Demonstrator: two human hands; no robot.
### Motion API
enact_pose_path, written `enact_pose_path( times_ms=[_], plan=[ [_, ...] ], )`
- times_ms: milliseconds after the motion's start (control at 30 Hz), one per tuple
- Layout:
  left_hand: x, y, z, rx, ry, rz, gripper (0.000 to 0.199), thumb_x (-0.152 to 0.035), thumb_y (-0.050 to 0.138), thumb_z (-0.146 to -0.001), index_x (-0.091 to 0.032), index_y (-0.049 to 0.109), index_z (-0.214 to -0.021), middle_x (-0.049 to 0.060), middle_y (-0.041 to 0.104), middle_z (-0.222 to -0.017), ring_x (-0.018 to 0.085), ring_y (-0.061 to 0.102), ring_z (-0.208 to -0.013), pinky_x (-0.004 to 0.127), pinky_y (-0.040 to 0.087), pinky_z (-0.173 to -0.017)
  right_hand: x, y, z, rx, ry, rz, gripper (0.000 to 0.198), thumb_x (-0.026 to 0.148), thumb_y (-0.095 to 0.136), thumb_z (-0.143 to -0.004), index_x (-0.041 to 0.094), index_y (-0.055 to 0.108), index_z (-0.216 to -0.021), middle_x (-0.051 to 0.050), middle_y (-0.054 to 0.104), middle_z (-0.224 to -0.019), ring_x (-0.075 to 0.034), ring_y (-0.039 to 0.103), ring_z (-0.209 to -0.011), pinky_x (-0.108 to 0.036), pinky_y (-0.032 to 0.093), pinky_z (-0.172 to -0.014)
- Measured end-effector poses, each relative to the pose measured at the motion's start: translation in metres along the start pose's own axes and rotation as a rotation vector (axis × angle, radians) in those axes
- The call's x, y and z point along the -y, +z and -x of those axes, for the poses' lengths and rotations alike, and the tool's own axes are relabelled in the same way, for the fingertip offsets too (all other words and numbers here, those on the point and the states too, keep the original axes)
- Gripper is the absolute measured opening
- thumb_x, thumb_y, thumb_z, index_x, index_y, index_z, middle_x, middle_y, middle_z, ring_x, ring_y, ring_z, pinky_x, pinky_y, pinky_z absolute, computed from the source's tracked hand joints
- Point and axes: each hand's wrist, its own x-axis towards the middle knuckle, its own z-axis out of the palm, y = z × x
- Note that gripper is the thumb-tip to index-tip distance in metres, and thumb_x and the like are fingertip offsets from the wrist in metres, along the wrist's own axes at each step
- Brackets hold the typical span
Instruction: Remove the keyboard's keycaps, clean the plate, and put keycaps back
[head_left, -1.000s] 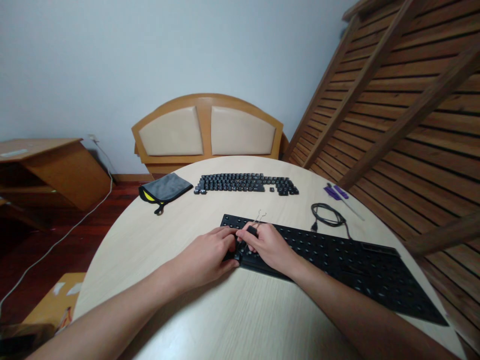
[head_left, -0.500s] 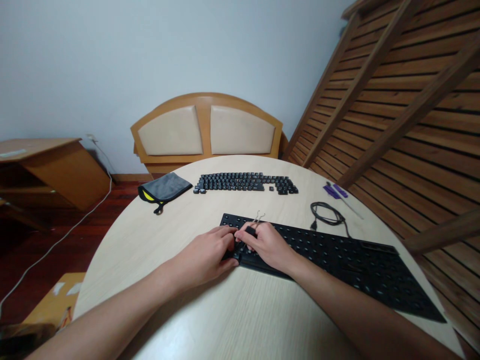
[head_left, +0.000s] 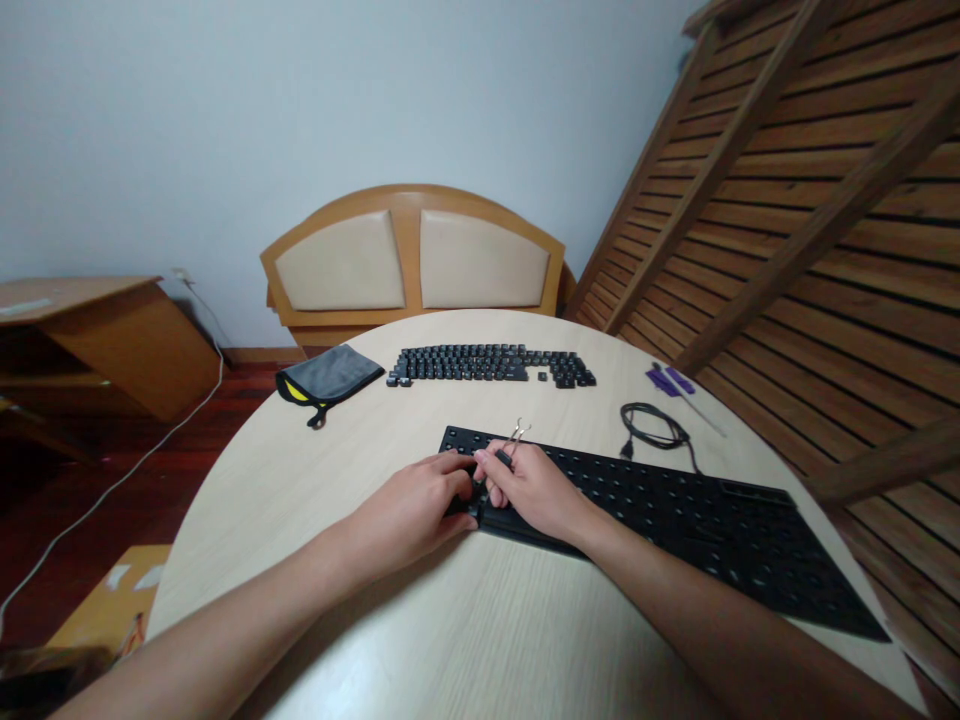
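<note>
A black keyboard point(head_left: 637, 510), most of its keycaps off and small switch posts showing, lies at a slant across the near side of the table. My left hand point(head_left: 424, 500) grips its left end, fingers over the top and thumb at the front edge. Closed round a wire keycap puller point(head_left: 505, 457) with a black handle, my right hand point(head_left: 538, 490) is over the keyboard's left part. Two wire prongs stick up beyond that fist; the puller's lower end is hidden by the fingers. Farther back, the removed keycaps point(head_left: 465, 362) are laid out in rows.
On the round table point(head_left: 300, 480) a grey cloth point(head_left: 334, 375) with a yellow lining lies at the left. The keyboard's coiled cable point(head_left: 656, 425) is behind it, near purple tools point(head_left: 667, 380) and a thin rod. A chair point(head_left: 412, 250) and wooden slats point(head_left: 795, 200) stand beyond.
My right hand has turned slightly, its thumb higher on the puller and its fingers now more visible underneath. The prongs have tilted a little. My left hand stays put on the keyboard.
</note>
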Motion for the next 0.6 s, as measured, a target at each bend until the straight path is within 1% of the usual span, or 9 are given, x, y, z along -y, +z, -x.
enact_pose_path(
  times_ms=[233, 333, 433, 500, 567, 600],
  plan=[
    [-0.0017, -0.0016, -0.0022, 0.009, 0.024, 0.034, 0.008, -0.024, 0.066, -0.09, -0.016, 0.068, -0.088, 0.009, 0.067, -0.107, 0.023, 0.067, -0.091, 0.036, 0.055, -0.08, -0.0026, 0.0007, -0.0014, 0.004, 0.001, -0.051, 0.034, 0.045, 0.049, -0.099, 0.019, 0.061, -0.081, 0.003, 0.06, -0.056, -0.012, 0.059, -0.053, -0.024, 0.046, -0.059],
    [-0.0003, -0.0007, -0.0022, 0.013, 0.042, 0.047, 0.008, -0.024, 0.065, -0.091, -0.016, 0.067, -0.089, 0.009, 0.069, -0.106, 0.024, 0.067, -0.095, 0.036, 0.055, -0.081, -0.0031, 0.0009, -0.0018, 0.003, 0.008, -0.064, 0.034, 0.046, 0.05, -0.099, 0.019, 0.061, -0.081, 0.004, 0.06, -0.055, -0.012, 0.058, -0.052, -0.024, 0.046, -0.059],
    [0.0016, 0.0002, -0.0029, 0.022, 0.066, 0.067, 0.009, -0.024, 0.064, -0.093, -0.017, 0.066, -0.087, 0.008, 0.071, -0.101, 0.026, 0.066, -0.105, 0.037, 0.054, -0.086, -0.0023, 0.0012, -0.0019, -0.005, 0.021, -0.077, 0.034, 0.046, 0.051, -0.099, 0.019, 0.061, -0.08, 0.004, 0.06, -0.055, -0.012, 0.058, -0.051, -0.023, 0.046, -0.057],
    [0.0023, 0.0001, -0.0034, 0.03, 0.079, 0.076, 0.009, -0.023, 0.064, -0.093, -0.018, 0.066, -0.087, 0.007, 0.073, -0.098, 0.026, 0.065, -0.108, 0.038, 0.052, -0.091, -0.0017, 0.0016, -0.0016, -0.009, 0.024, -0.083, 0.034, 0.046, 0.052, -0.098, 0.019, 0.061, -0.08, 0.004, 0.059, -0.054, -0.012, 0.057, -0.051, -0.023, 0.045, -0.057],
    [0.0026, -0.001, -0.0036, 0.039, 0.088, 0.078, 0.009, -0.023, 0.064, -0.093, -0.018, 0.066, -0.086, 0.005, 0.073, -0.096, 0.025, 0.067, -0.105, 0.039, 0.051, -0.095, -0.0018, 0.0018, -0.0014, -0.009, 0.027, -0.088, 0.034, 0.046, 0.053, -0.097, 0.019, 0.061, -0.079, 0.004, 0.059, -0.054, -0.012, 0.057, -0.051, -0.023, 0.045, -0.056],
    [0.0026, -0.0017, -0.0034, 0.04, 0.089, 0.081, 0.01, -0.024, 0.064, -0.093, -0.018, 0.066, -0.086, 0.005, 0.073, -0.094, 0.025, 0.068, -0.102, 0.039, 0.051, -0.094, -0.0022, 0.0019, -0.0014, -0.013, 0.03, -0.094, 0.034, 0.047, 0.053, -0.097, 0.019, 0.061, -0.079, 0.004, 0.059, -0.053, -0.012, 0.056, -0.05, -0.023, 0.045, -0.056]
  ],
)
